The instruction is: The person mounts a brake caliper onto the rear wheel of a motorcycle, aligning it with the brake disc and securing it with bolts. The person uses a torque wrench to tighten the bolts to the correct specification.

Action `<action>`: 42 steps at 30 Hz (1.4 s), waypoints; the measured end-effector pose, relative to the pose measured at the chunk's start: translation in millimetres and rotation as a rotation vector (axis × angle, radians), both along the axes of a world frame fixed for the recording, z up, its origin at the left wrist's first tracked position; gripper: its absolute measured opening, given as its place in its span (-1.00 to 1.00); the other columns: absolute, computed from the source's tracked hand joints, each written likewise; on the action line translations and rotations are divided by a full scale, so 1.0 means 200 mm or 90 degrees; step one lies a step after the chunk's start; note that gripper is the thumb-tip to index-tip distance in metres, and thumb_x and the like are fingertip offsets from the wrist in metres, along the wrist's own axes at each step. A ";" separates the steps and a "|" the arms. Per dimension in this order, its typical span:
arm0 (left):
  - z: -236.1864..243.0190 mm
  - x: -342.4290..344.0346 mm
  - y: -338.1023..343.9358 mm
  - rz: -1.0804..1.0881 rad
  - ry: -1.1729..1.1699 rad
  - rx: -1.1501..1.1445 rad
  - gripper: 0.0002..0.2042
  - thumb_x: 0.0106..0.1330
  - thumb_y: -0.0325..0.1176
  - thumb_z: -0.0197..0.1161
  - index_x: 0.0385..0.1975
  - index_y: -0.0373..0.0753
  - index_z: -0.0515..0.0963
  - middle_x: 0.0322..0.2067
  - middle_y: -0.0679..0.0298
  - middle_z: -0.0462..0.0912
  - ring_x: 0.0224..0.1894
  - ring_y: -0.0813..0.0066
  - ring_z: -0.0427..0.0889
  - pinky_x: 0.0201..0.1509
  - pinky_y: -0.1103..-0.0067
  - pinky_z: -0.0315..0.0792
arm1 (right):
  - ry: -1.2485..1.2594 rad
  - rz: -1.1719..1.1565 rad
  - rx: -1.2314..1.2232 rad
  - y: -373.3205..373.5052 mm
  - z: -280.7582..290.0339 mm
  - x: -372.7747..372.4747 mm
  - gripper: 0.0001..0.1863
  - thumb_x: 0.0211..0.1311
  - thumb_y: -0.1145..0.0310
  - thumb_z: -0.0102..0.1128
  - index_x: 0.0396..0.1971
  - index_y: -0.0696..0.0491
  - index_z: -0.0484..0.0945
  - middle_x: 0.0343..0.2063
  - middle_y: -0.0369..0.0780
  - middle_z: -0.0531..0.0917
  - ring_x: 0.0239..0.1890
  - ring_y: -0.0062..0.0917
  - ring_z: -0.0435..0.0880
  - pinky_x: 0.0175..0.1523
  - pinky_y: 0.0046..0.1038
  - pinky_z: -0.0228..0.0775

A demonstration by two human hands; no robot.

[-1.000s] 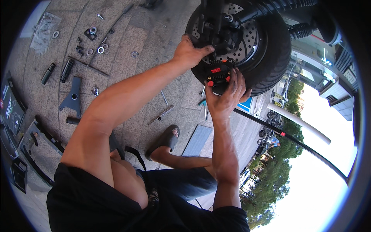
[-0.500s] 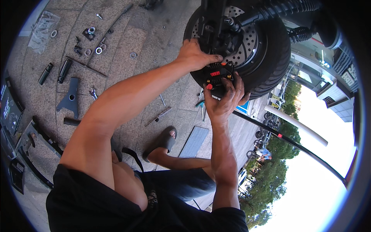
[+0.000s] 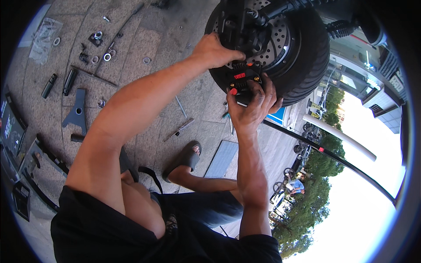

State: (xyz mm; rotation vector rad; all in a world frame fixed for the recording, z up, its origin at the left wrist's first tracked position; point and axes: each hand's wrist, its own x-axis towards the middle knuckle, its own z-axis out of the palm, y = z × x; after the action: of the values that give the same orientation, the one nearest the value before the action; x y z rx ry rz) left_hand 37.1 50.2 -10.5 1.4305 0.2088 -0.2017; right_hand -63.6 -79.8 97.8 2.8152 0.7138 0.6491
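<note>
A black brake caliper (image 3: pixel 240 76) with red lettering and red caps sits at the lower edge of the drilled brake disc (image 3: pixel 277 41). My right hand (image 3: pixel 252 103) is closed on it from below, dark smudges on the fingers. Up and to the left, my left hand (image 3: pixel 215 51) grips the black fork leg (image 3: pixel 233 33) beside the disc; its thumb points toward the caliper and its other fingers are partly hidden. Behind both stands the wheel with its thick black tire (image 3: pixel 312 57). Whether the caliper straddles the disc is hidden.
On the paving at left lie a dark three-armed bracket (image 3: pixel 79 111), black cylinders (image 3: pixel 50 85), a T-handled bar (image 3: pixel 94 76), and several nuts and washers (image 3: pixel 107 57). A grey slab (image 3: pixel 221 158) lies beside my sandal (image 3: pixel 184 160). A black pole (image 3: pixel 333 155) crosses at right.
The view has shifted slightly, so the wheel sits a little higher and further left. My left thumb has drawn slightly away from the caliper. My right hand keeps its hold.
</note>
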 end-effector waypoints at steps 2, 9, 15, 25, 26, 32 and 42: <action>0.00 -0.01 0.02 -0.019 0.016 0.047 -0.17 -0.33 0.20 0.48 -0.17 -0.46 0.56 -0.20 0.01 0.66 -0.12 0.22 0.66 -0.02 0.50 0.51 | -0.019 0.009 -0.009 0.00 0.00 0.01 -0.37 -0.26 0.26 0.50 -0.09 -0.09 0.40 0.15 -0.15 0.41 0.22 -0.21 0.33 0.26 0.07 -0.20; 0.08 -0.05 0.07 -0.036 0.027 0.088 -0.07 -0.34 0.35 0.43 -0.13 -0.45 0.54 -0.18 -0.02 0.65 -0.08 0.19 0.65 0.02 0.47 0.49 | -0.014 0.038 -0.027 -0.02 0.03 0.02 -0.37 -0.27 0.23 0.53 -0.12 -0.06 0.39 0.13 -0.12 0.44 0.19 -0.19 0.37 0.26 0.09 -0.20; 0.11 -0.07 0.08 -0.035 0.021 0.101 -0.14 -0.26 0.31 0.42 -0.20 -0.47 0.55 -0.19 -0.09 0.63 -0.09 0.12 0.64 0.01 0.43 0.50 | -0.021 0.042 -0.031 -0.02 0.02 0.02 -0.38 -0.24 0.22 0.52 -0.12 -0.05 0.38 0.13 -0.10 0.43 0.19 -0.18 0.37 0.27 0.07 -0.20; 0.06 -0.09 0.01 0.030 -0.028 0.074 -0.11 -0.17 0.23 0.43 -0.05 -0.52 0.45 -0.08 -0.13 0.46 0.01 0.00 0.53 0.08 0.36 0.44 | -0.025 0.039 -0.023 -0.04 -0.01 0.01 -0.38 -0.25 0.26 0.50 -0.10 -0.08 0.38 0.17 -0.10 0.40 0.23 -0.19 0.32 0.28 0.04 -0.24; 0.06 -0.09 0.02 0.032 -0.025 0.066 -0.12 -0.17 0.22 0.44 -0.05 -0.52 0.45 -0.08 -0.13 0.46 0.00 -0.01 0.53 0.08 0.35 0.44 | -0.027 0.047 -0.015 -0.04 -0.01 0.01 -0.37 -0.25 0.28 0.50 -0.09 -0.10 0.38 0.18 -0.12 0.38 0.26 -0.20 0.29 0.28 0.04 -0.26; 0.06 -0.09 0.02 0.034 -0.013 0.031 -0.19 -0.17 0.13 0.47 -0.08 -0.51 0.47 -0.12 -0.07 0.46 -0.04 0.03 0.55 0.04 0.37 0.45 | -0.030 0.013 -0.059 -0.03 0.00 0.00 -0.38 -0.23 0.25 0.51 -0.12 -0.07 0.35 0.15 -0.04 0.42 0.19 -0.14 0.37 0.26 0.13 -0.17; 0.01 -0.08 0.03 0.025 -0.034 0.003 -0.19 -0.18 0.07 0.52 -0.06 -0.52 0.44 -0.14 -0.04 0.45 -0.05 0.06 0.54 0.04 0.39 0.46 | 0.002 -0.012 -0.053 0.01 0.04 0.01 -0.44 -0.25 0.32 0.48 -0.19 -0.08 0.37 0.16 -0.09 0.42 0.23 -0.15 0.35 0.28 0.02 -0.20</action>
State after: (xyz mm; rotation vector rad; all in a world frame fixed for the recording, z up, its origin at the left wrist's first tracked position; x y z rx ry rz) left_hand 21.7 56.0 -7.7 1.4343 0.1937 -0.1300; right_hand -61.0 -78.6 105.2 2.7449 0.6978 0.5975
